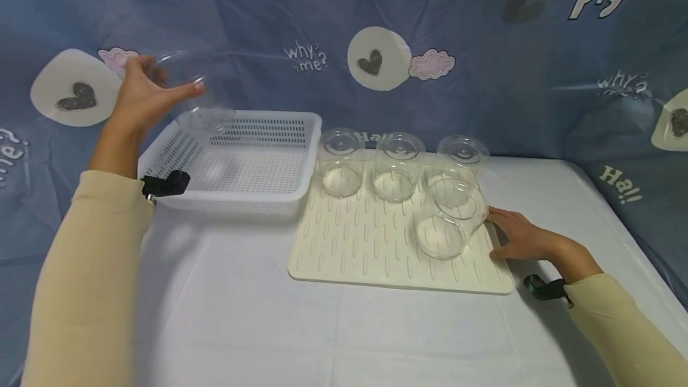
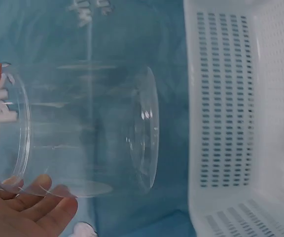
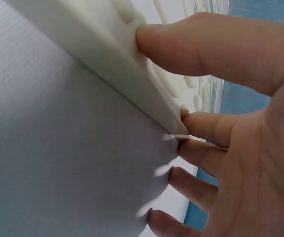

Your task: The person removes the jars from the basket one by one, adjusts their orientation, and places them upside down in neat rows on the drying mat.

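Raised over the back left of the white basket (image 1: 258, 199), a clear plastic jar (image 1: 196, 97) is in my left hand (image 1: 141, 100). Thumb and fingers spread around its upper end, and in the left wrist view the stepped far end of the jar (image 2: 149, 133) points toward the basket. My right hand (image 1: 521, 239) rests at the right edge of the cream ribbed mat (image 1: 344, 258). In the right wrist view the thumb (image 3: 191, 44) lies on the mat's top, and the other fingers extend at its edge and the tablecloth. The clear jar (image 1: 441, 235) nearest this hand stands on the mat.
Three more clear jars (image 1: 398, 166) stand in a row along the mat's back edge. The basket, with slotted walls, sits left of the mat on a white tablecloth (image 1: 247, 315). A blue printed cloth (image 1: 322, 11) hangs behind the table.
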### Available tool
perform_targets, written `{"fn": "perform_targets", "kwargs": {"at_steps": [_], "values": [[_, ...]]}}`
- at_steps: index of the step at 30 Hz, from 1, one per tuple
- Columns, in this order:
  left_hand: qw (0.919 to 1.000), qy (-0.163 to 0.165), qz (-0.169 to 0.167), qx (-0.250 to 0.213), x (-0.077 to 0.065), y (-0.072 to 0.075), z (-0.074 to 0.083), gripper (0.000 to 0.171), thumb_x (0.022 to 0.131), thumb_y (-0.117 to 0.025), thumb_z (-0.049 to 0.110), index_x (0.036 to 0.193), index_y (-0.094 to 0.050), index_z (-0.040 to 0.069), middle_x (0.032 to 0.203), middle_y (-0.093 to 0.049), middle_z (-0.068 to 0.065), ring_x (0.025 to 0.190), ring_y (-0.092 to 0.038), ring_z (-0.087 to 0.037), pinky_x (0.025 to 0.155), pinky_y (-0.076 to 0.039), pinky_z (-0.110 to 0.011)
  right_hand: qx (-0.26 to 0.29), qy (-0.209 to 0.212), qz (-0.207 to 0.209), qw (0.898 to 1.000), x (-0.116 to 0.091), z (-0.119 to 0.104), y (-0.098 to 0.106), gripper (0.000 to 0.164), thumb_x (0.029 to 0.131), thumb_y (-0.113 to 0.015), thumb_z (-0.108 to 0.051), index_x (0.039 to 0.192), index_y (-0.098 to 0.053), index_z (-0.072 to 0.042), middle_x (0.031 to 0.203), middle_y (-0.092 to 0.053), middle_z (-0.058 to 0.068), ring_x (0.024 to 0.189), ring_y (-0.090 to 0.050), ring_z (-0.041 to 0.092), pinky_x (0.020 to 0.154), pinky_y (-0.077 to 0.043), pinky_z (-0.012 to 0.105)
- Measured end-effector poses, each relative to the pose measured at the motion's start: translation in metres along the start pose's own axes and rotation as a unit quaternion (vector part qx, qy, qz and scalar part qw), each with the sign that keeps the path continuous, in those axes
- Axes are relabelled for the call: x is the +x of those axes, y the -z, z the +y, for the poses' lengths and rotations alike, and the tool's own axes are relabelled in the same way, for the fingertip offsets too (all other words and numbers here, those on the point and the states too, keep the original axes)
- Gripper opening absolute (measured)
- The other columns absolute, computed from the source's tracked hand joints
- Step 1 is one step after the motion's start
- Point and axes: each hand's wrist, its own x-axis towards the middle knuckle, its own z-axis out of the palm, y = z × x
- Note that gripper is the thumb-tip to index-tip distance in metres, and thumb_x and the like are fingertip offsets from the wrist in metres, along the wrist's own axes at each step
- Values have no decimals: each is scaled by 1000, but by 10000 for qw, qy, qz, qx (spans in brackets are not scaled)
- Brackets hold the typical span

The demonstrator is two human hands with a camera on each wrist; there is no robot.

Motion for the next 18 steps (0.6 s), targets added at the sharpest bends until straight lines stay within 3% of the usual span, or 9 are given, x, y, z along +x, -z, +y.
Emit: {"fn": "perform_targets", "kwargs": {"at_steps": [8, 18], "values": [[9973, -728, 5, 21, -31, -5, 19, 101, 86, -73, 45, 158, -4, 27, 166, -17, -7, 152, -26, -25, 123, -29, -48, 51, 63, 14, 10000, 0, 2, 0, 86, 76, -79, -23, 142, -37, 12, 153, -23, 38, 135, -21, 60, 106, -25, 76], [9874, -1523, -291, 304, -75, -25, 35, 96, 85, -75, 42, 157, -13, 26, 162, -28, -7, 143, -37, -33, 111, -37, -60, 64, 195, 40, 9998, -1, 1, 2, 85, 77, -79, -23, 142, -37, 13, 152, -23, 40, 134, -21, 62, 105, -26, 76]]}}
